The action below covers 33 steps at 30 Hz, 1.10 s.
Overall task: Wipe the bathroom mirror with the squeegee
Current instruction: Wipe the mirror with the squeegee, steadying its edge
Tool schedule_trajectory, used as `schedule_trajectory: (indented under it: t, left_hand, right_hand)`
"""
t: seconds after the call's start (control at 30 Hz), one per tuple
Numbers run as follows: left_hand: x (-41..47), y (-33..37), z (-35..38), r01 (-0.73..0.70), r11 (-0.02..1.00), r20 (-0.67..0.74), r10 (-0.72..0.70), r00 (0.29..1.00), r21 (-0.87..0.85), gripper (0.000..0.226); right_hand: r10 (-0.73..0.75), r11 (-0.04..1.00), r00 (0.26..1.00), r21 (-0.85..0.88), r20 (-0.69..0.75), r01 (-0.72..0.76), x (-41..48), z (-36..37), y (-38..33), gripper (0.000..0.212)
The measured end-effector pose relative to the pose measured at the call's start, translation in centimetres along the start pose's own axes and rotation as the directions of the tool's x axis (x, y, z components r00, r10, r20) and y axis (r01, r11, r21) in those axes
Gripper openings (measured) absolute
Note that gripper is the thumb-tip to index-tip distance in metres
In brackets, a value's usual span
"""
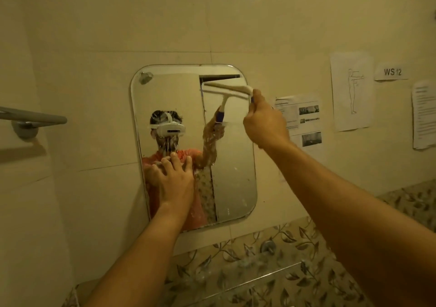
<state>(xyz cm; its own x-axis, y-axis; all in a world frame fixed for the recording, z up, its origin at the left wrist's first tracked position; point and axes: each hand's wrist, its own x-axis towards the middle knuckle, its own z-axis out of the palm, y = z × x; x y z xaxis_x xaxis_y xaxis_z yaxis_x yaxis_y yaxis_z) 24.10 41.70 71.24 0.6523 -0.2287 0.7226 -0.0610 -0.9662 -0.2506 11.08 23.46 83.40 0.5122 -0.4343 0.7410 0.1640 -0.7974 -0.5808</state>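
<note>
Label (392, 72) reads "WS 12"; right hand (264, 118) grips squeegee (226, 88).

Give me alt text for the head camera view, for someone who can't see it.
A person's right hand holds a white squeegee against the top of a wall mirror, while the left hand presses flat on its lower left.

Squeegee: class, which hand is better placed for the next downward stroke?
Right. The right hand grips the white plastic squeegee at the top of the rounded wall mirror; the left hand presses flat against the glass.
</note>
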Motion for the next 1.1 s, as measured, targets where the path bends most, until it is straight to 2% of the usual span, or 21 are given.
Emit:
schedule_trajectory:
  t: [0.2,0.43,1.1]
  left_hand:
    - [0.0,-0.1,0.0,0.001,1.000,0.010,-0.001,1.000,0.010,0.087]
    - [0.1,-0.4,0.8,-0.008,1.000,-0.025,0.008,1.000,0.003,0.089]
    - [-0.3,-0.5,0.4,-0.011,1.000,-0.030,0.011,0.999,0.023,0.098]
  right_hand:
    - [0.005,0.997,1.000,-0.080,-0.027,-0.007,3.4,0.4,-1.6,0.052]
    - [0.026,0.996,0.999,-0.085,-0.044,-0.030,-0.2,3.6,1.0,0.061]
    - [0.170,0.984,0.982,-0.065,0.081,-0.165,-7.6,5.4,2.4,0.056]
